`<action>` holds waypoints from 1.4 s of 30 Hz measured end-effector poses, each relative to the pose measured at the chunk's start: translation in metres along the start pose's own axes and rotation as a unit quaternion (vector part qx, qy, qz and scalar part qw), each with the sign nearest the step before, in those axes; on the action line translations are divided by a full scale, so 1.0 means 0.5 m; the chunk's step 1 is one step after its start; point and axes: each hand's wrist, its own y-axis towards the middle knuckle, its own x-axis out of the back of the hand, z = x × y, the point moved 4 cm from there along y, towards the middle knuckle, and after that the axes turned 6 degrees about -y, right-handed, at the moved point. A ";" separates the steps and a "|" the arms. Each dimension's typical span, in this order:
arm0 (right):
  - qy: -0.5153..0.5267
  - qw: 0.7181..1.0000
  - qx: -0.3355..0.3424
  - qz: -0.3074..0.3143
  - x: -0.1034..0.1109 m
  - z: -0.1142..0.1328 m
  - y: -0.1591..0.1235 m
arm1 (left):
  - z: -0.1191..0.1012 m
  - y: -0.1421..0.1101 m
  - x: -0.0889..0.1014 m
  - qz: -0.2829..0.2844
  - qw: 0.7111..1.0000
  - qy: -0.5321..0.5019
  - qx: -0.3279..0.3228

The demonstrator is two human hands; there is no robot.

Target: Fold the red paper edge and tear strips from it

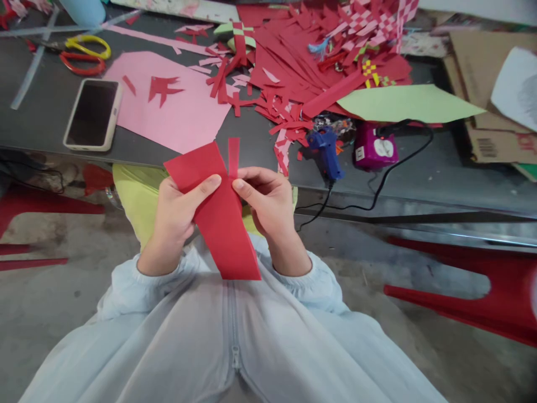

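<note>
A long piece of red paper, seemingly folded, is held in front of my body, just off the table's near edge. My left hand grips its left side, thumb lying on top and fingers hidden beneath. At the paper's right edge my right hand is closed, thumb against forefinger. A narrow red paper strip sticks up from between those fingertips, next to the larger paper. Whether the strip is joined to the paper, I cannot tell.
On the dark table lie a phone, scissors, pink paper, many red paper scraps, a blue glue gun, a purple box and green paper. Red stools stand on both sides; a black cord hangs over the edge.
</note>
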 end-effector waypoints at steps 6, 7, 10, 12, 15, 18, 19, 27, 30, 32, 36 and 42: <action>0.014 1.000 -0.013 0.022 0.006 -0.004 0.006 | 0.003 0.005 0.006 0.029 0.999 0.008 0.019; 0.006 1.000 -0.013 0.018 0.006 -0.005 0.007 | 0.004 0.004 0.006 0.034 0.999 0.013 0.025; -0.010 1.000 -0.006 0.006 0.005 -0.005 0.008 | 0.003 0.004 0.006 0.027 0.999 0.027 0.018; -0.004 1.000 0.001 -0.004 0.001 -0.004 0.008 | 0.004 0.004 0.006 0.016 0.999 0.035 0.001; 0.013 1.000 0.006 -0.028 -0.003 -0.005 0.009 | 0.008 0.005 0.005 0.002 0.999 0.036 -0.016; 0.028 0.998 0.003 -0.049 -0.007 -0.010 0.008 | 0.014 0.006 0.004 -0.008 0.999 0.022 -0.031; 0.032 0.998 0.001 -0.053 -0.009 -0.012 0.007 | 0.015 0.006 0.004 -0.012 0.999 0.017 -0.036; 0.060 0.997 -0.013 -0.045 -0.014 -0.017 0.006 | 0.016 0.006 -0.003 -0.026 0.999 -0.015 -0.028; 0.059 0.998 -0.030 -0.016 -0.011 -0.014 0.011 | 0.015 0.009 -0.001 -0.011 1.000 -0.005 -0.001; 0.044 0.998 -0.045 0.013 -0.008 -0.010 0.014 | 0.016 0.010 0.002 -0.001 1.000 0.007 0.019; 0.026 0.997 -0.055 0.047 -0.003 -0.006 0.016 | 0.016 0.011 0.005 0.001 1.000 0.014 0.028; 0.013 0.998 -0.055 0.015 -0.011 -0.015 0.018 | 0.018 0.012 0.001 -0.024 1.000 -0.007 0.004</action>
